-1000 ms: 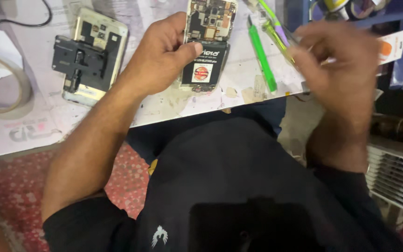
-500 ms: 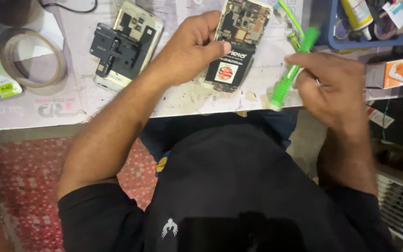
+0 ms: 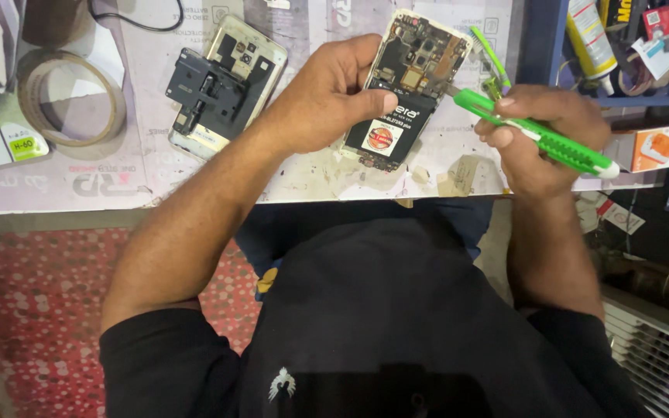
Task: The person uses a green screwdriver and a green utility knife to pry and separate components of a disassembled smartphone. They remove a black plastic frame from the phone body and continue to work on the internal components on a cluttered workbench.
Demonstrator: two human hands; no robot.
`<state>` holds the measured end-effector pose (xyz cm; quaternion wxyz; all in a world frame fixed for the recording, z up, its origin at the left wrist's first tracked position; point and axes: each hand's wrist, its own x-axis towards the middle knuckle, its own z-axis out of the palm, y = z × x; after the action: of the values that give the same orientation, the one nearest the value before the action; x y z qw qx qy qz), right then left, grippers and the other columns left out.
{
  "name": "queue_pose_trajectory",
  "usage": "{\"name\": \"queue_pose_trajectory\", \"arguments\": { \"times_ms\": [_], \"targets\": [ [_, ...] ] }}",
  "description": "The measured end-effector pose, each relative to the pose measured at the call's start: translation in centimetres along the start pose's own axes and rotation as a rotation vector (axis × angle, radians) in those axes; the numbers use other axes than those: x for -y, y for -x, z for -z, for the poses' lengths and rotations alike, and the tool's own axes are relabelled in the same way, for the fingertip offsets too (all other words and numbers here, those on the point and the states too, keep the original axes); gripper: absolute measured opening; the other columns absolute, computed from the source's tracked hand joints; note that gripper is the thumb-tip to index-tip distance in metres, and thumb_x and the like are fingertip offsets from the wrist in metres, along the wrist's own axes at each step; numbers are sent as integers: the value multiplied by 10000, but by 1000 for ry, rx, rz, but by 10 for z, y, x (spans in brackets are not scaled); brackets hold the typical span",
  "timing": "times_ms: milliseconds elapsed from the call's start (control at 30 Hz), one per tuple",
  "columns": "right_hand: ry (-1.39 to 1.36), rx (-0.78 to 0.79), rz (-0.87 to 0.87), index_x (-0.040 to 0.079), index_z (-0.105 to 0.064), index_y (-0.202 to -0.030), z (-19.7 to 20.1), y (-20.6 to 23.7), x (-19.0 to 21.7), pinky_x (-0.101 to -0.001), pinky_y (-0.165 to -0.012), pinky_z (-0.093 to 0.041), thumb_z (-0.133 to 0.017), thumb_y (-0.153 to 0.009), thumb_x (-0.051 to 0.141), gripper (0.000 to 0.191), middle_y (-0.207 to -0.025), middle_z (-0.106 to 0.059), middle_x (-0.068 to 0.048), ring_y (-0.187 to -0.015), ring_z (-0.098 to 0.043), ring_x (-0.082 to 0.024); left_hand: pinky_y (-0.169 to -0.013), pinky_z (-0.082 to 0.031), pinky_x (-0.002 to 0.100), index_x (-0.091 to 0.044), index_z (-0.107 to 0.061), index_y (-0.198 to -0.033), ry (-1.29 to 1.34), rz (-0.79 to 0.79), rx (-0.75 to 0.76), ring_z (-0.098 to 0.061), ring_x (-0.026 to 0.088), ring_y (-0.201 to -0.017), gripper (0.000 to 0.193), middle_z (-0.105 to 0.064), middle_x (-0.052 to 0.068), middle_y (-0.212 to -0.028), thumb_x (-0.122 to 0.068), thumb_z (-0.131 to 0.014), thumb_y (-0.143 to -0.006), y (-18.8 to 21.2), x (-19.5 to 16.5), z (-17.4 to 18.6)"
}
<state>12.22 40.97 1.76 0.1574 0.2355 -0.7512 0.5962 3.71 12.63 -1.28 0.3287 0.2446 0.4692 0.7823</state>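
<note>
Left hand: your left hand [image 3: 323, 101] pins the open phone [image 3: 408, 85] on the desk [image 3: 311, 182]; fingers [image 3: 381, 99] curled round its edge, thumb on the black battery.
Right hand: your right hand [image 3: 540, 139] is closed tight round the green cutter [image 3: 536, 131].
Cutter tip: it points at the phone's side, just beside your left thumb.
Done: the phone's back is off; its insides show.
Left: the battery looks to be in place, not lifted yet.
Further out: a second phone with a black clamp [image 3: 222, 93], then a tape roll [image 3: 71, 97].
</note>
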Motion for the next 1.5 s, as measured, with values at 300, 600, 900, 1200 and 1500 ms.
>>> {"name": "queue_pose_trajectory", "arguments": {
  "times_ms": [300, 600, 900, 1200, 1500],
  "targets": [
    [-25, 128, -57, -35, -688, -1055, 14, -7, -4, -250, -571, -560, -712, -929, -22, 129, -869, -708, -173, -668, -705, -175, -872, -600, 256, 21, -586, -1268, -69, 17, -3, -698, 61, -944, 262, -735, 55, -1086, 42, -623, -1009, 0, -1, 0],
    [31, 128, 25, -24, -691, -1025, 14, -11, -3, -253, -538, -540, -689, -850, -33, 175, -857, -699, -181, -653, -688, -187, -816, -585, 240, 13, -590, -1256, -136, 4, -2, -680, 42, -894, 254, -726, 41, -1038, 35, -631, -1006, 0, -3, -1],
    [115, 166, 47, -51, -689, -964, 11, -19, -1, -240, -492, -511, -634, -757, -56, 214, -788, -689, -184, -635, -673, -192, -715, -536, 217, -7, -599, -1201, -230, -5, -18, -616, 13, -804, 177, -686, -1, -938, -42, -670, -1043, 0, -5, -4],
    [116, 194, 27, -39, -699, -1040, 16, -13, 0, -256, -519, -512, -681, -843, -49, 198, -862, -698, -198, -663, -685, -200, -702, -531, 214, -6, -604, -1187, -274, 11, -38, -602, 13, -793, 162, -671, -5, -925, -35, -660, -1037, 2, -6, -4],
    [-372, 114, -163, -24, -694, -1165, 17, -4, -27, -259, -501, -571, -670, -962, -37, 204, -825, -699, -181, -602, -694, -155, -754, -557, 215, -3, -591, -1205, -222, 21, -22, -634, 13, -850, 183, -695, -3, -980, -10, -643, -1029, 0, -2, -5]
  ]
}}
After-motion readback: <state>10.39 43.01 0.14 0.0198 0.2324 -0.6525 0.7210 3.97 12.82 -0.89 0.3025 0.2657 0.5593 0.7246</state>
